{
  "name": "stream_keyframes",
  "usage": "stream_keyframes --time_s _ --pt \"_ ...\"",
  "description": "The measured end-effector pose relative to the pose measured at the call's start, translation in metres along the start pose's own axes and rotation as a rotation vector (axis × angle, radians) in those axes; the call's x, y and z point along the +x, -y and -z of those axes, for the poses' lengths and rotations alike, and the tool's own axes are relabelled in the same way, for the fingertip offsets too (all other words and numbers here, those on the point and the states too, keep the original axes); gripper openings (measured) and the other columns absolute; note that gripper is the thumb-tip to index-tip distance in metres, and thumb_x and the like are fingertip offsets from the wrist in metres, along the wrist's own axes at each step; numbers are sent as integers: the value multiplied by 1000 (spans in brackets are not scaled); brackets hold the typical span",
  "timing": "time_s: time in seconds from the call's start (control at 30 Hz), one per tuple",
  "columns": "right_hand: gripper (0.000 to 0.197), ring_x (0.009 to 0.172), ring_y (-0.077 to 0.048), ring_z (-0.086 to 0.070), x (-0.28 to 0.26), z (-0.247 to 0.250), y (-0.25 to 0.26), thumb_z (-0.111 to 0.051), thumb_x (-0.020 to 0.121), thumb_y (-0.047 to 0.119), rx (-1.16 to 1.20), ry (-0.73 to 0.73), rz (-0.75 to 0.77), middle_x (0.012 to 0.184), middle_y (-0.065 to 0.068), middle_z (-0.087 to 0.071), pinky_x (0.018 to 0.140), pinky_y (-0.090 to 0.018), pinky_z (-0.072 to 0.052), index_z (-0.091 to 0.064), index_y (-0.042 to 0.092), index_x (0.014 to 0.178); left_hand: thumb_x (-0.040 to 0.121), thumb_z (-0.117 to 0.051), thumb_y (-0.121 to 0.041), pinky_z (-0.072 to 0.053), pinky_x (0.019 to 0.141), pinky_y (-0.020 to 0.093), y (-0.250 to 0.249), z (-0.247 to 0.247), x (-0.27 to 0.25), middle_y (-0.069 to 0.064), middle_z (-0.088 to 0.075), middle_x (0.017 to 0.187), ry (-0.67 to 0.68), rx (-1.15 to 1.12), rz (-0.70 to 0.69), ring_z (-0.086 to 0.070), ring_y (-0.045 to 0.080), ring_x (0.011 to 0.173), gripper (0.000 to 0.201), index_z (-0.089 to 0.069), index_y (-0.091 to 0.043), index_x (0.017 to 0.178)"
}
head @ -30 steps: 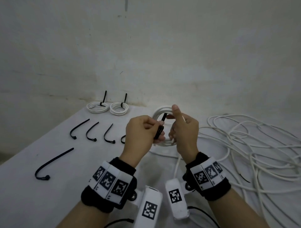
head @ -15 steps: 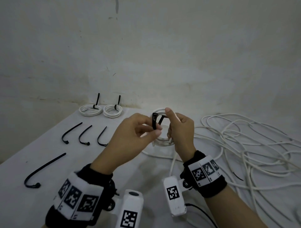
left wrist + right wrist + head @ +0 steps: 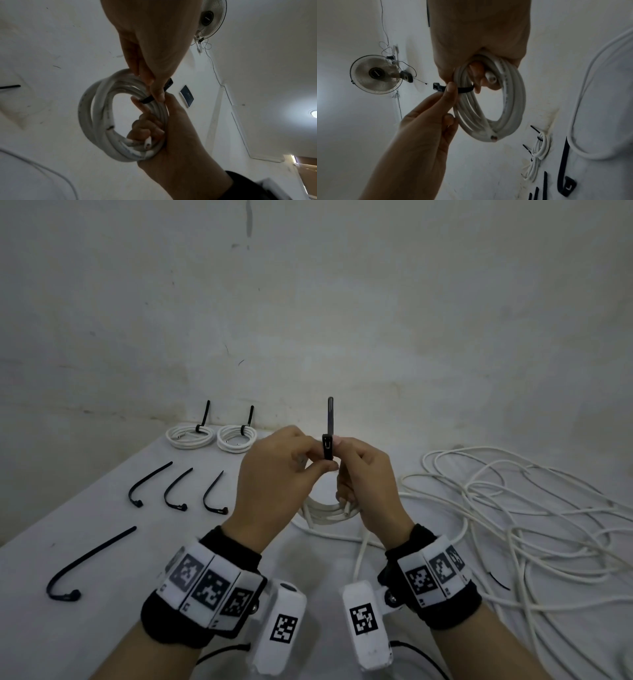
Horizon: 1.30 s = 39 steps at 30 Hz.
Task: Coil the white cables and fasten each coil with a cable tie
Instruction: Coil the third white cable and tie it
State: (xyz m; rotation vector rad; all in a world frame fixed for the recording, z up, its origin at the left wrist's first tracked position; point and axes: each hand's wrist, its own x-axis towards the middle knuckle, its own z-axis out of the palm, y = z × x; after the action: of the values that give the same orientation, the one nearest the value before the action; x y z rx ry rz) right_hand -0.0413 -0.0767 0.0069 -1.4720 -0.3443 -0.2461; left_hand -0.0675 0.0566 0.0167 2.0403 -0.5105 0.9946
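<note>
Over the table, my right hand [image 3: 346,460] grips a coil of white cable [image 3: 325,513], fingers curled through its ring [image 3: 489,108]. A black cable tie [image 3: 328,448] wraps one side of the coil [image 3: 102,115], and its tail stands straight up above the head. My left hand [image 3: 318,457] pinches the tie [image 3: 464,89] between thumb and forefinger, right beside the right forefinger. Two tied coils [image 3: 190,434] [image 3: 236,438] lie at the back by the wall. A loose tangle of white cable [image 3: 513,508] covers the right side of the table.
Three black ties [image 3: 147,484] [image 3: 176,489] [image 3: 212,491] lie in a row on the white table [image 3: 102,628] to the left, and a longer one [image 3: 85,563] nearer to me. A bare wall runs close behind. A fan [image 3: 376,75] hangs overhead.
Both hands have risen slightly with the coil. The tie, earlier bent between the fingers, now runs through its head with the tail pointing up.
</note>
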Motion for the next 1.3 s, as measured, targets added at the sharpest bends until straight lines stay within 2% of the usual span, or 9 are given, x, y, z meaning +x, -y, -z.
stream_keyframes --time_s 0.1,0.23,0.37,0.57,0.73,0.8,0.93,1.13,1.3 --pt "23 32 -13 -34 0 3 1 -56 93 24 -17 17 28 38 3 -38 39 -22 -33 -71 6 91 69 -79 -30 -37 58 12 1 -2 3 -8 -53 76 -72 -1 -22 -48 -3 63 18 -69 -16 77" --pt "22 32 -14 -34 0 4 6 -55 94 21 1 3 78 39 2 -40 39 -23 -33 -72 8 97 71 -81 -30 -39 75 9 6 -4 10 -3 -53 100 -44 -137 62 -52 4 90 50 -49 -24 109" --pt "22 33 -14 -33 -1 4 9 -54 94 21 28 0 119 41 -3 -39 38 -22 -33 -71 9 102 79 -70 -34 -52 64 21 7 -6 16 15 -61 88 204 -436 257 -63 21 72 55 -37 -26 123" --pt "23 36 -10 -36 -1 3 7 -53 94 19 15 -19 142 42 9 -42 42 -25 -35 -71 5 98 75 -69 -41 -40 43 27 10 -17 14 20 -49 62 123 -633 231 -42 17 48 27 -55 -31 96" --pt "28 70 -20 -62 7 10 7 -57 91 28 85 45 33 79 -12 -69 67 -32 -54 -73 5 97 76 -69 -28 -34 40 23 18 -17 8 1 -56 57 147 -741 315 -38 8 41 14 -59 -32 68" --pt "18 77 -24 -67 9 16 8 -60 90 17 87 26 31 88 -17 -71 69 -34 -56 -72 4 94 74 -71 -27 -33 40 21 22 -15 4 -4 -49 52 239 -782 336 -35 8 40 17 -59 -32 63" --pt "18 70 -24 -71 10 23 13 -64 83 -5 145 -46 90 78 -10 -71 61 -27 -55 -64 2 99 67 -73 -37 -35 40 22 21 -13 -2 -1 -48 54 328 -780 340 -35 10 41 15 -60 -29 66" --pt "14 67 -19 -70 9 25 16 -67 79 -9 -77 -70 227 84 -9 -72 58 -24 -54 -63 4 85 76 -67 -22 -35 41 22 13 -9 -1 -3 -60 61 299 -774 337 -41 5 42 24 -55 -32 94" --pt "15 68 -27 -70 11 29 14 -72 78 -4 -178 18 261 79 -10 -71 58 -23 -51 -69 11 77 76 -68 -35 -38 42 23 11 -5 0 -2 -63 62 238 -764 282 -43 7 41 31 -53 -33 103"
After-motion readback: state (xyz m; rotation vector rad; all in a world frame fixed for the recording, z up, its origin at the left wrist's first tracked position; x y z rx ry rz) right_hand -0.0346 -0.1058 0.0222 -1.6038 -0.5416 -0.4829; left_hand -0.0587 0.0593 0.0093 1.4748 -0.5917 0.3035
